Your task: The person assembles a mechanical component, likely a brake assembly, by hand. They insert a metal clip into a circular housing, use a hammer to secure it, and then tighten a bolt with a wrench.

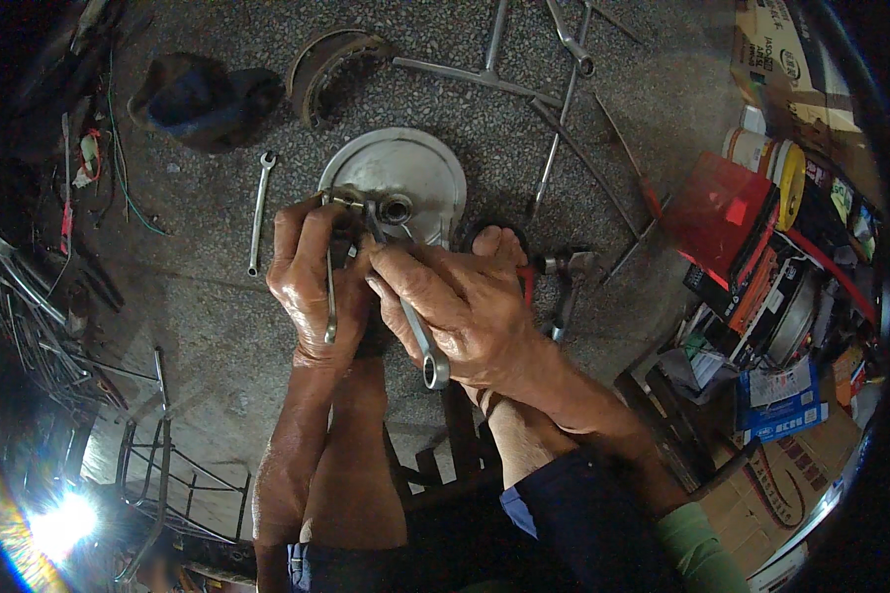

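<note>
A round silver brake plate with a hub hole lies on the speckled floor ahead of me. My left hand is closed at its near left edge, fingers curled round a slim metal bar with a rounded end. The bar's upper end is by small fittings at the plate's rim, partly hidden by fingers. My right hand is closed on a combination wrench. Its ring end points back toward me, and its other end is up at the fittings. Both hands are close together, right beside left.
A loose wrench lies left of the plate, a curved brake shoe and dark cloth beyond. T-handle wrenches are at the far side. A hammer is right of my bare foot. Boxes and a red case crowd the right; metal rods the left.
</note>
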A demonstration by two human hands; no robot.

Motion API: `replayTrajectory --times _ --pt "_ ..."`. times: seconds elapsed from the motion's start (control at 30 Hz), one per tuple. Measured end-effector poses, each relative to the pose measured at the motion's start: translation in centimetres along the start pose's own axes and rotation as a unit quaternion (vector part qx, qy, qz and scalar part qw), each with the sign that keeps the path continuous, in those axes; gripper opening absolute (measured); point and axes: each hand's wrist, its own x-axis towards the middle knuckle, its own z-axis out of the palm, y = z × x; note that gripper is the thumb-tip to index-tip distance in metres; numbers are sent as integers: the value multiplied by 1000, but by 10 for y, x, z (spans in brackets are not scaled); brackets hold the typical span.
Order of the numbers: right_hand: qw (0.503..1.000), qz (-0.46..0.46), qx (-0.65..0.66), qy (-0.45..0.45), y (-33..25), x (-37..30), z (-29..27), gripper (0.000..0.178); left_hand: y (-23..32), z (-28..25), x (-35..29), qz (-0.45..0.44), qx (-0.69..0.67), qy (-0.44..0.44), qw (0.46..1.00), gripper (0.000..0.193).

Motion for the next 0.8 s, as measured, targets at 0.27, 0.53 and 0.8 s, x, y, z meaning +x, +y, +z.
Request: replayTrajectory --times 0.27,0.53,0.8 --pt "998 49 26 19 -4 0 1 38 1 -1 0 -1 2 -10 1000 32" --pt "976 169 137 13 8 13 -9 15 4 4 0 13 54 10 998 30" --pt "995 85 43 -34 7 25 -9 10 2 1 3 23 39 5 999 30"
